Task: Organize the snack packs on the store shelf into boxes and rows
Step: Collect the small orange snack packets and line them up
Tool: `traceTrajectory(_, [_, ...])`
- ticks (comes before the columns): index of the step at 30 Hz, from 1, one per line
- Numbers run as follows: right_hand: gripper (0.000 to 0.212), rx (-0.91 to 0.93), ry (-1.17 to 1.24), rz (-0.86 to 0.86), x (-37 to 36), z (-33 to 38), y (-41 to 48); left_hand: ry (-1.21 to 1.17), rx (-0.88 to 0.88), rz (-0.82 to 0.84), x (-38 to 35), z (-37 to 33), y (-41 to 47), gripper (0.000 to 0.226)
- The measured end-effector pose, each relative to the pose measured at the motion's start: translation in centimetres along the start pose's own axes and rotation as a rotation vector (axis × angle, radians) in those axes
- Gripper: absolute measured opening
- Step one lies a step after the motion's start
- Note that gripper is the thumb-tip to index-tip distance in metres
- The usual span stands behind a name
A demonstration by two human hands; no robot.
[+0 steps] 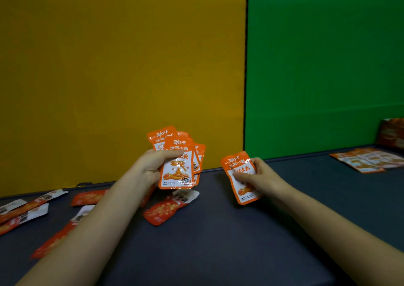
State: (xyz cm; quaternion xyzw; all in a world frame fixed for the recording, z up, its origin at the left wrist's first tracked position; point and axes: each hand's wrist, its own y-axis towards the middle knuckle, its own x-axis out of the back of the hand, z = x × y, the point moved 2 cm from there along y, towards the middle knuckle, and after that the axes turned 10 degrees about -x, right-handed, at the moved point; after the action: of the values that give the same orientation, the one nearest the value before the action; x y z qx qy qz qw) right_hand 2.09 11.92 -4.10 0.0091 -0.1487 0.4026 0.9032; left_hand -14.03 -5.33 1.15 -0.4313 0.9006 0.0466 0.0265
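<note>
Both-handed, left grip (153, 165) clutches fanned 劲仔 packs (178, 165), right grip (260, 176) pinching one pack (240, 176).

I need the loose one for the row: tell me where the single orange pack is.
In the head view, the single orange pack is right of centre, held in the right hand above the dark shelf, beside the left hand's fanned stack.

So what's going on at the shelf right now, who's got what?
A person is sorting orange snack packs on a dark shelf. The left hand holds a fanned bunch of orange packs upright, while the right hand holds a single orange pack just above the shelf. Loose red packs lie scattered under and beside the left arm. At far right, a row of packs lies flat on the shelf, with a box behind it.
</note>
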Motion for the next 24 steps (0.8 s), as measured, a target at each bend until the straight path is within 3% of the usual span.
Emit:
traceTrajectory(10, [0.029, 0.041, 0.078, -0.069, 18.1, -4.2, 0.4, 0.065, -0.081, 0.106, -19.3, 0.6, -1.3, 0.015])
traceTrajectory(17, [0.036, -0.021, 0.030, -0.163, 34.2, -8.3, 1.2, -0.023, -0.028, 0.124, -33.4, 3.1, -1.7, 0.014])
traceTrajectory(24, [0.021, -0.084, 0.009, -0.061, 38.1, -11.8, 2.3, -0.104, 0.030, 0.075, -40.1, 6.5, -2.0, 0.012])
